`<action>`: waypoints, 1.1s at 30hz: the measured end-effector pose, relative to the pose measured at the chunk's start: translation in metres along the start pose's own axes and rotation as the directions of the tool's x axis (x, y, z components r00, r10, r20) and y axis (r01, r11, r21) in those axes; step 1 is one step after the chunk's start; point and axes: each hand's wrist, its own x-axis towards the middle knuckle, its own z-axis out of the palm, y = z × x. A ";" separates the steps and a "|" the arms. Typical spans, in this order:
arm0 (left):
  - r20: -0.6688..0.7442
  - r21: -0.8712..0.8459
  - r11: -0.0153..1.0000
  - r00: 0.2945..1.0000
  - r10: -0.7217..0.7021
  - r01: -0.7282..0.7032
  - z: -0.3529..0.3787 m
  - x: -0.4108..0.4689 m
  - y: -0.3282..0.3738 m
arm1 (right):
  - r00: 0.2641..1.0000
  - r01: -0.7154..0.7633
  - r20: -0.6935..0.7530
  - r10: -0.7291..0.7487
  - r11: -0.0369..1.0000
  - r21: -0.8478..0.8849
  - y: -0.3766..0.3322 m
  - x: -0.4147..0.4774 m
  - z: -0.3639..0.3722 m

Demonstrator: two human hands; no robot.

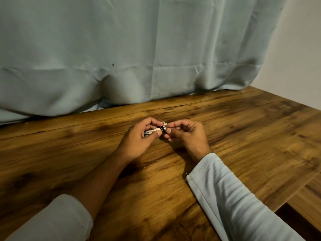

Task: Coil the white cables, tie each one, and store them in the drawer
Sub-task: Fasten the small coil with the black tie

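A small coiled white cable (153,131) is held between both hands over the middle of the wooden table (243,136). The loops are pinched by the left hand (139,138), and the end wrapped in a black band (162,129) is gripped by the right hand (187,134). Wide stretches of tabletop are seen on either side. The far edge is covered by a pale blue curtain (121,58), and the right edge is cut close beside the right sleeve (234,197).

A white cable (153,131) ringed by a black tie (162,129) was seen over the brown, dark-streaked worktop (243,136); behind it, a pale blue-grey curtain (121,49) was hung.
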 end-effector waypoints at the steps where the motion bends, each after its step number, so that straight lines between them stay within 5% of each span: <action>1: -0.001 0.009 1.000 1.000 -0.003 0.003 0.000 0.000 -0.001 | 1.000 -0.013 0.001 0.013 1.000 0.002 0.001 0.001 -0.001; 7: -0.013 0.070 0.997 1.000 -0.020 0.020 0.001 0.001 -0.001 | 0.998 -0.056 0.036 0.056 0.998 -0.009 0.004 0.002 -0.005; 14: 0.034 0.212 0.977 0.999 0.007 -0.014 0.001 0.000 -0.001 | 1.000 0.002 -0.005 -0.003 0.957 -0.289 0.003 0.003 -0.010; 22: -0.013 0.357 0.934 0.999 0.029 -0.022 0.003 -0.001 -0.001 | 0.987 0.153 0.058 -0.152 0.742 -0.652 -0.001 0.004 -0.014; 27: 0.002 0.397 0.917 0.999 0.044 -0.042 0.003 -0.002 0.004 | 0.967 0.249 0.157 -0.199 0.628 -0.738 -0.004 0.003 -0.014; 30: 0.005 0.368 0.928 0.999 0.053 -0.052 0.001 -0.001 0.001 | 0.969 0.242 0.153 -0.192 0.639 -0.730 -0.003 0.003 -0.014; 33: 0.019 0.340 0.939 0.999 0.047 -0.051 -0.001 0.000 -0.001 | 0.990 0.138 0.076 -0.115 0.796 -0.589 -0.002 0.001 -0.012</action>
